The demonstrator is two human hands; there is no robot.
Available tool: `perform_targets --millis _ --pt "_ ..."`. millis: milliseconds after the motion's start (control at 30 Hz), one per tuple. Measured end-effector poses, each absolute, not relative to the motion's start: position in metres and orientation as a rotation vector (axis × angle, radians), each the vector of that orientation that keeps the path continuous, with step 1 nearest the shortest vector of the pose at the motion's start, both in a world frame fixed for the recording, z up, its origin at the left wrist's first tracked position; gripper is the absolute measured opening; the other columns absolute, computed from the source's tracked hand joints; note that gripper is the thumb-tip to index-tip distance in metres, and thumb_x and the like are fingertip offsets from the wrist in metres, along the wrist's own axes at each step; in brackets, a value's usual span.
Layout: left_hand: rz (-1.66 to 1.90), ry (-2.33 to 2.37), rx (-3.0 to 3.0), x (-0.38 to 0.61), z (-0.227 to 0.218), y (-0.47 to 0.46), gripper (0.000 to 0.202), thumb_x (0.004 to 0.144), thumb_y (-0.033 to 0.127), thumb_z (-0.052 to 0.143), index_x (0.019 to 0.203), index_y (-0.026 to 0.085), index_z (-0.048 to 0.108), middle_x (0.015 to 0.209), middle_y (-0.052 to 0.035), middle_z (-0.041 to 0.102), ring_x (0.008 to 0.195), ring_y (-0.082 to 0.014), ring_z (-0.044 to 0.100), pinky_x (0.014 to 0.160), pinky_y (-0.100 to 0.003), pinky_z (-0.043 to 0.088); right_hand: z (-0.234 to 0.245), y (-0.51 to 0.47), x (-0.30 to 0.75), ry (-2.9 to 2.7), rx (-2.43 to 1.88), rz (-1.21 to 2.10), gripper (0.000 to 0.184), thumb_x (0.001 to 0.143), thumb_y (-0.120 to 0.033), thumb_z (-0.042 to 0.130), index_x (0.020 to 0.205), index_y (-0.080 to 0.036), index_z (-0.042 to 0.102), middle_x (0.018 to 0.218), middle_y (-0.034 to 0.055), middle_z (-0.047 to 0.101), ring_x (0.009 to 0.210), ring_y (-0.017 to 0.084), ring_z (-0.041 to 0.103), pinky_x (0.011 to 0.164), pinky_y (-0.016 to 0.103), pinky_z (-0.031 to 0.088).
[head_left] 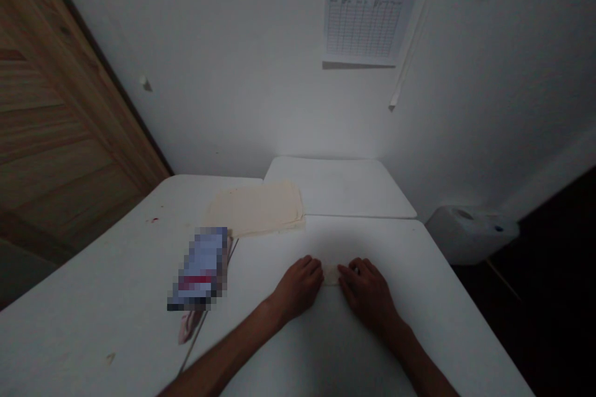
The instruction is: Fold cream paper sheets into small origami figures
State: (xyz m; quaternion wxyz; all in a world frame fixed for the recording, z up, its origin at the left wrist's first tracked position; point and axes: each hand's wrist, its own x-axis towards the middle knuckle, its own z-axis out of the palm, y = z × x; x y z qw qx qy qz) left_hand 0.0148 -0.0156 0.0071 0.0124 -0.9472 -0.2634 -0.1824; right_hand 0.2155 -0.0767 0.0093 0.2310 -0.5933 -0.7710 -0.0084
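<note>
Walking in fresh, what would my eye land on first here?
Two bare hands meet mid-table: the left hand and right hand both touch a small pale piece between them on the white table. Just beyond lies a folded cream cloth, and a printed chart hangs on the wall above.

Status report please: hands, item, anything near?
Left hand and right hand both at small pale flat piece on white table; grip unclear. Folded cream cloth behind, apart.
</note>
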Motion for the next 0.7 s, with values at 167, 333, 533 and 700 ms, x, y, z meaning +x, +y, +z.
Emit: perform_targets --millis 167,333,533,700 --pt "-0.638 -0.844 -3.043 0.016 0.009 -0.018 0.02 0.087 0.019 0.054 0.107 0.017 0.058 0.115 -0.01 0.061 0.101 -0.0237 0.054 0.09 -0.04 0.046 0.012 -0.079 0.218 -2.123 -1.585 0.08 0.042 0.079 -0.019 0.057 0.121 -0.023 0.058 0.103 0.0088 0.059 0.095 0.024 0.053 0.089 0.04 0.044" --pt "-0.718 -0.894 -3.068 0.019 0.013 -0.018 0.017 0.089 0.026 0.053 0.102 0.017 0.059 0.107 -0.0103 0.063 0.097 -0.0233 0.055 0.089 -0.039 0.046 0.008 -0.075 0.225 -1.968 -1.523 0.158 0.04 0.08 -0.014 0.054 0.12 -0.02 0.057 0.098 0.0077 0.062 0.094 0.023 0.055 0.089 0.039 0.045" --pt "-0.66 -1.019 -3.13 0.024 0.022 -0.01 0.024 0.096 0.021 0.04 0.087 0.018 0.061 0.089 -0.0048 0.066 0.086 -0.0186 0.056 0.081 -0.031 0.047 -0.001 -0.066 0.234 -1.752 -1.428 0.2 0.026 0.088 -0.025 0.053 0.112 -0.021 0.061 0.09 0.0053 0.065 0.078 0.019 0.057 0.074 0.033 0.049" --pt "-0.608 -1.058 -3.134 0.027 0.024 -0.007 0.024 0.096 0.023 0.04 0.086 0.018 0.061 0.091 -0.0038 0.066 0.087 -0.0181 0.056 0.081 -0.03 0.047 -0.002 -0.065 0.235 -1.718 -1.429 0.208 0.017 0.088 -0.024 0.054 0.099 -0.021 0.066 0.089 0.005 0.066 0.081 0.019 0.059 0.073 0.032 0.049"
